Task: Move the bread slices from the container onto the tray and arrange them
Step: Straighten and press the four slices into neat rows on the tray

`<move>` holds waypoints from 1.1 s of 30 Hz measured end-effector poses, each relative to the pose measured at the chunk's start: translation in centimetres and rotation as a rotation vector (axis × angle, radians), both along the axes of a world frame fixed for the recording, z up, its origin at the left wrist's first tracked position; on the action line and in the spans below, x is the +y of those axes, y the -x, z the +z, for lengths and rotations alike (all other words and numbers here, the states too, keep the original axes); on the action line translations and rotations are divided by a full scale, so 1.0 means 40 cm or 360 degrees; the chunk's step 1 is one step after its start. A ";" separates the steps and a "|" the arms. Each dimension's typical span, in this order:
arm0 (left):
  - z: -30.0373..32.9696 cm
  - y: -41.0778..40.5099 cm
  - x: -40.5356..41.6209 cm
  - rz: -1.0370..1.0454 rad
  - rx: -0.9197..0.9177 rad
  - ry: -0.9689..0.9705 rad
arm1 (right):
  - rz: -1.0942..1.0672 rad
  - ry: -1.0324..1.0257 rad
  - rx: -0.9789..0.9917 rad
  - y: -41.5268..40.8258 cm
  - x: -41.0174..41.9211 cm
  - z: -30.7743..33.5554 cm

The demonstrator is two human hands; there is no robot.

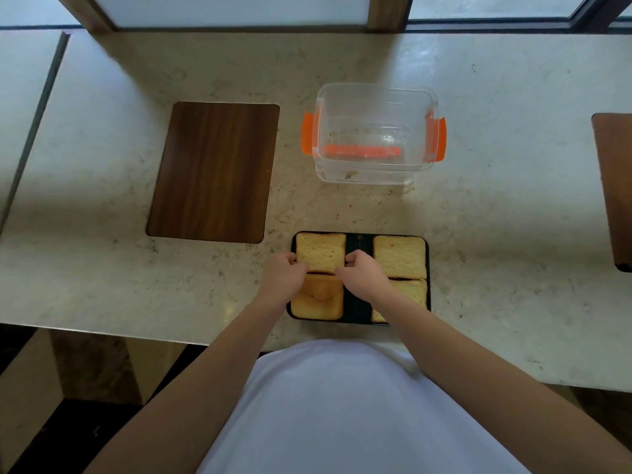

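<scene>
A black tray (359, 246) lies at the counter's near edge with several bread slices on it in two columns. My left hand (282, 277) and my right hand (362, 273) both pinch the near edge of the far-left slice (319, 251), one at each corner. Below it lies the near-left slice (318, 302), with a dent in its top. A far-right slice (400, 256) lies flat, and the near-right slice (412, 292) is partly hidden by my right forearm. The clear container (376, 131) with orange clips stands behind the tray and holds only crumbs.
A dark wooden board (213, 171) lies flat on the marble counter left of the container. Another brown board (615, 186) shows at the right edge. A window frame runs along the far side of the counter.
</scene>
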State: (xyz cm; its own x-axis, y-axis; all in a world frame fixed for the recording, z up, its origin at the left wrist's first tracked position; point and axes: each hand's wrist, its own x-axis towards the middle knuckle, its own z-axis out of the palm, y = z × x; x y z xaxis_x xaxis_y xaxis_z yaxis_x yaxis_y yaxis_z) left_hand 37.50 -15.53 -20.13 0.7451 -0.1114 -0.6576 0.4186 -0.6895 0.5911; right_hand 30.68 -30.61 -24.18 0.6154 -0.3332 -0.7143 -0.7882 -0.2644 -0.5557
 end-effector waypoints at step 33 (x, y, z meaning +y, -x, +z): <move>0.000 0.078 0.084 0.0035 0.0204 0.0063 | -0.0035 -0.0201 0.0047 0.135 0.016 0.046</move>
